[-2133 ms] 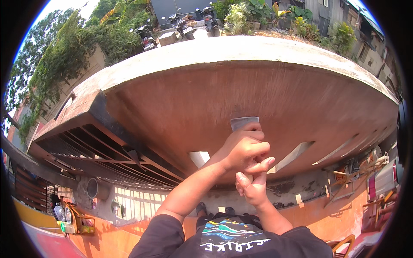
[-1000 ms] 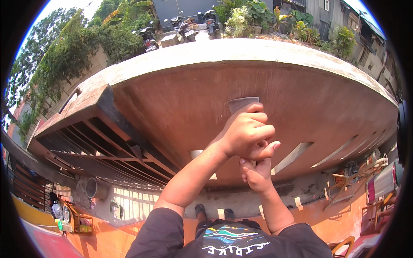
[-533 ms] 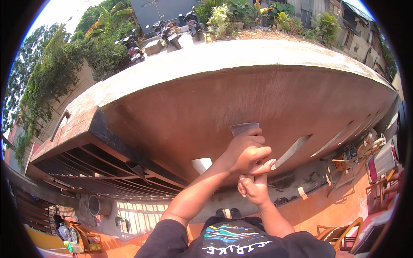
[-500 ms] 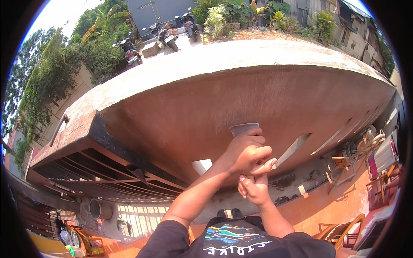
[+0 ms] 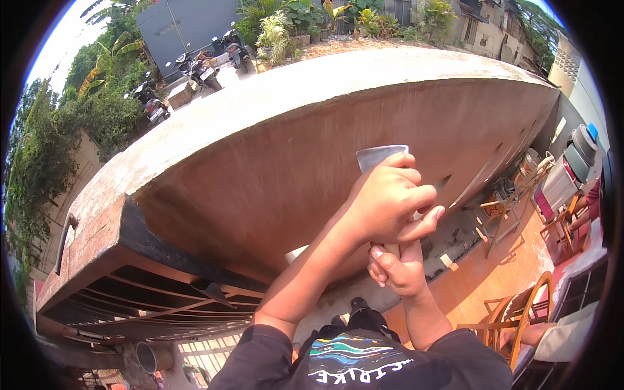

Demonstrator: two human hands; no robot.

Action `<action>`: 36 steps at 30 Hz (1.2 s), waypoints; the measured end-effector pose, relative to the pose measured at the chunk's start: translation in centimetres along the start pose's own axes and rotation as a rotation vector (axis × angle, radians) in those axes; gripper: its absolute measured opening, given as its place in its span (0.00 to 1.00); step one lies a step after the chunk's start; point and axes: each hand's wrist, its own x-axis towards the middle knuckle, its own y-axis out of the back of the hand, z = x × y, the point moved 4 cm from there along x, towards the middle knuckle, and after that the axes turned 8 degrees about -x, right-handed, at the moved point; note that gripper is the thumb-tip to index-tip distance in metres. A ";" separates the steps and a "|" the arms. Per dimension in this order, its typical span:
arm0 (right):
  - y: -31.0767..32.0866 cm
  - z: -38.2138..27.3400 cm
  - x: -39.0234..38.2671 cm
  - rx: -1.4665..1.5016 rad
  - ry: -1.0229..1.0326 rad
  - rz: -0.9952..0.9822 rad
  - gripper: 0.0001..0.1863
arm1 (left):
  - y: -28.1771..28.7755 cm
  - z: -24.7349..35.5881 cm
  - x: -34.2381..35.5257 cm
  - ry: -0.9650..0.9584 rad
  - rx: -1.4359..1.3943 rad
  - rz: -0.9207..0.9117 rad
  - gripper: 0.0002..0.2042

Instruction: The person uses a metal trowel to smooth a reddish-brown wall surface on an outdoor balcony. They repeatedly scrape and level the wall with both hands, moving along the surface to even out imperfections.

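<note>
A scraper (image 5: 381,156) with a wide grey metal blade points up against the reddish-brown wall (image 5: 279,156). My left hand (image 5: 393,198) is closed around it just below the blade. Below that, my right hand (image 5: 400,268) grips the lower handle, of which a pale bit shows between the hands. Whether the blade's edge touches the wall I cannot tell. Pale scratch streaks run down the wall's face above the blade.
A pale ledge (image 5: 260,117) tops the wall, with dark metal bars (image 5: 149,292) at its lower left. Wooden chairs (image 5: 520,318), a seated person's leg (image 5: 530,335) and stacked bins (image 5: 578,156) are on the right. Motorbikes (image 5: 198,71) are parked beyond the wall.
My hands and the scraper have moved up and to the right along the wall, now covering much of a slanted slot. The view has turned to the right. Both hands keep their hold.
</note>
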 end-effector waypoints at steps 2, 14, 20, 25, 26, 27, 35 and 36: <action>0.7 -0.1 0.3 0.006 0.036 0.080 0.22 | -0.1 -0.5 0.2 0.020 0.087 -0.036 0.12; -1.0 -0.4 1.0 -0.073 0.104 0.010 0.22 | 0.9 -0.2 1.1 0.023 0.159 -0.063 0.12; -2.6 1.6 0.5 -0.091 -0.164 0.125 0.30 | 1.4 1.5 -0.8 0.038 0.083 -0.084 0.14; -1.8 -0.5 1.1 -0.083 0.055 0.122 0.20 | 1.3 0.5 1.3 -0.034 0.071 -0.074 0.13; -1.3 -1.2 1.2 -0.100 0.122 0.078 0.19 | 1.2 -0.1 1.7 0.016 0.078 -0.067 0.12; -1.2 -1.3 1.2 -0.145 0.134 0.056 0.19 | 1.3 -0.3 1.7 0.002 0.061 -0.027 0.12; -2.4 2.0 0.5 -0.142 -0.072 -0.016 0.25 | 0.8 1.3 -2.2 0.099 0.095 -0.139 0.13; -2.0 1.4 0.8 -0.133 0.012 0.027 0.23 | 0.8 1.1 -1.6 0.093 0.137 -0.162 0.13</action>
